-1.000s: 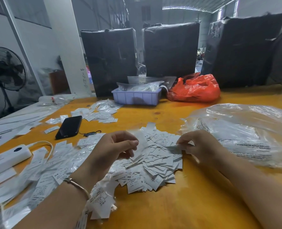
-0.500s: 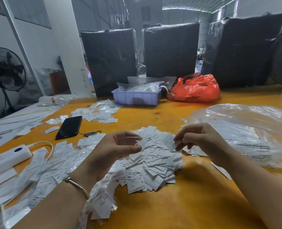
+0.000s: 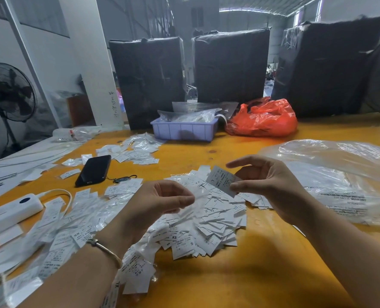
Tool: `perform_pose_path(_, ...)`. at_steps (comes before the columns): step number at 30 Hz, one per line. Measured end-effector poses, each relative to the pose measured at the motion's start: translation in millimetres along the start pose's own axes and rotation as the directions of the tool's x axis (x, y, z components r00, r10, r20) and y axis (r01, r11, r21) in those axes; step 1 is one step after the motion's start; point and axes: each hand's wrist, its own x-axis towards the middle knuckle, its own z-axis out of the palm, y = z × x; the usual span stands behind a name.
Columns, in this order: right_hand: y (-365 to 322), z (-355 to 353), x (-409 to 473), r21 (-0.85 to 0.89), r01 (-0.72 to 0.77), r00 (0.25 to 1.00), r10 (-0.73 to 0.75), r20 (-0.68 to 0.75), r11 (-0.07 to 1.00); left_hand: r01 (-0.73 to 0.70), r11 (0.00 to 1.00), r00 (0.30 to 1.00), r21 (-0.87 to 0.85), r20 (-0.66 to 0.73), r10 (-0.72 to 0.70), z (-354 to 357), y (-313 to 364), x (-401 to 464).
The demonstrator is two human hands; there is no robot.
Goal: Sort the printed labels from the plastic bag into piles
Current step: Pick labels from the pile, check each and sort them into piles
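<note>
A heap of small white printed labels (image 3: 209,221) lies on the yellow table (image 3: 240,274) in front of me. My right hand (image 3: 269,183) is raised above the heap and pinches one label marked L (image 3: 220,179) between thumb and fingers. My left hand (image 3: 155,203) hovers over the heap's left side with fingers curled, thumb pressed to forefinger on what looks like a pale translucent strip (image 3: 195,196). The big clear plastic bag (image 3: 340,174) lies crumpled to the right. More labels spread out at the left (image 3: 73,218), and a further pile (image 3: 137,150) lies beyond the phone.
A black phone (image 3: 94,170) and a white power bank (image 3: 8,210) with its cable lie at the left. A lilac tray (image 3: 184,131) and a red bag (image 3: 262,118) stand at the back, before black wrapped bales (image 3: 231,67). A fan (image 3: 8,92) stands far left.
My right hand has risen from the heap's right edge and now holds up a single label marked L. My left hand has stayed over the heap's left side.
</note>
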Motion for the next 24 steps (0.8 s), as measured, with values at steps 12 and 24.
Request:
perform_pose_path(12, 0.5, 10.6, -1.4, -0.206, 0.015, 1.0, -0.017, -0.01, 0.978, -0.1, 0.995, 0.994, 0.009, 0.048, 0.1, 2.5, 0.9, -2.6)
perform_pose_path(24, -14.8, 20.0, -9.7, -0.096, 0.23, 0.971, -0.235, -0.041, 0.968, -0.131, 0.991, 0.99, 0.018, 0.047, 0.13, 5.0, 2.3, -3.8)
